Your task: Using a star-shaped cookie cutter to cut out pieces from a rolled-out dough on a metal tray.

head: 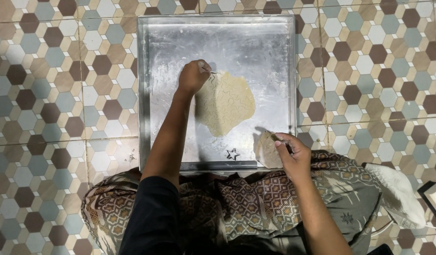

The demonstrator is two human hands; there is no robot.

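dough sheet [226, 108] on steel tray [256, 42], hexagon-tiled floor [62, 94]; left hand [193, 77] pinching its edge, right hand [293, 153] grasping a scrap [266, 150].

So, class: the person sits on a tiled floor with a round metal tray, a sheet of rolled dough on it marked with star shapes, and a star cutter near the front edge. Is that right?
Not quite: the head view shows the metal tray is square, not round. The rest holds: tiled floor, rolled dough marked with stars, star cutter near the front edge.

- No packages, labels, signs or screens are seen on or around the metal tray [147, 94] on the tiled floor.
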